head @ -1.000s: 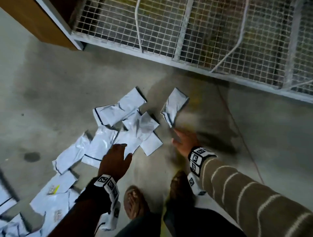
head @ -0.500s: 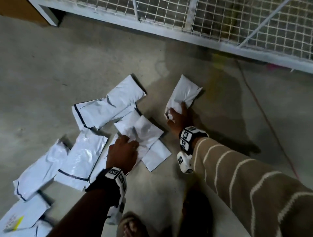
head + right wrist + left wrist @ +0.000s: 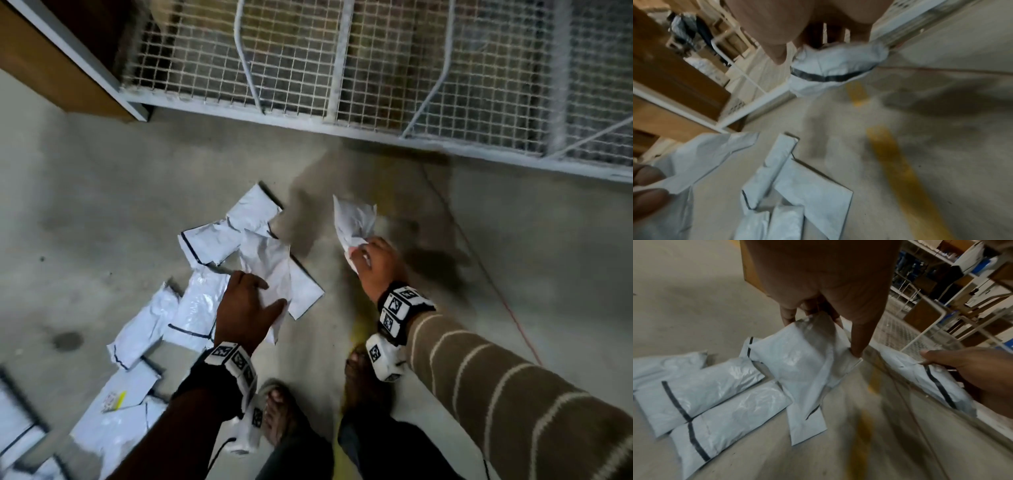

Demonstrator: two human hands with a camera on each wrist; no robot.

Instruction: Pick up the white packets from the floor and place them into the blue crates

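Observation:
Several white packets with black stripes lie scattered on the concrete floor at left. My left hand grips one crumpled white packet at its near end, and the packet hangs partly lifted above the pile. My right hand clutches another white packet by its lower end, raised off the floor. In the left wrist view the right hand and its packet show at the right. No blue crate shows in the head view.
A white wire-mesh cage runs across the back, with a brown board at the far left. My sandalled feet stand just behind the hands. A yellow floor line runs under the right hand.
Both hands went from reaching to closing on a packet each. The right packet has come up off the floor and the left one is partly lifted. The head view tilted up.

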